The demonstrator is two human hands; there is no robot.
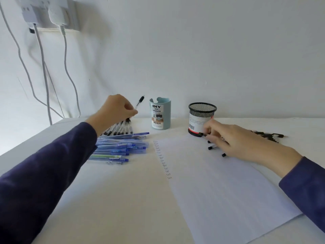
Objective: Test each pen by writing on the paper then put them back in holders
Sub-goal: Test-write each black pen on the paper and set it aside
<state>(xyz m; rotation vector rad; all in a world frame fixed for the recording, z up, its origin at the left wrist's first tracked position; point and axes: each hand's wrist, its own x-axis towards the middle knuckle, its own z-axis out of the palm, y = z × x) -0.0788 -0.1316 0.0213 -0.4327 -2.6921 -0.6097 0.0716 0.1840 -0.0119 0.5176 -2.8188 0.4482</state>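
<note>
So the left hand (pixel 116 110) pinches a clear pen (pixel 139 103) mid-frame, just left of the blue holder (pixel 160 113). I'd tip it upright before dropping it in. The right hand (pixel 226 138) curls round black-capped pens (pixel 212 147) on the paper (pixel 219 182) by the mesh holder (pixel 202 118). Its palm hides how many it's got, and the scribbles are too small to read.

White wall (pixel 211 50) fills upper half of frame, faint marks and creases at left. Wall socket (pixel 71 14) in upper left corner, two white chargers plugged in: left charger (pixel 29 14), right charger (pixel 57 15). White cable (pixel 41 55) hangs from left one, second cable (pixel 66 55) from right one, thinner cable (pixel 19 50) at far left; all drop behind white bench (pixel 123 199) across lower frame
</note>
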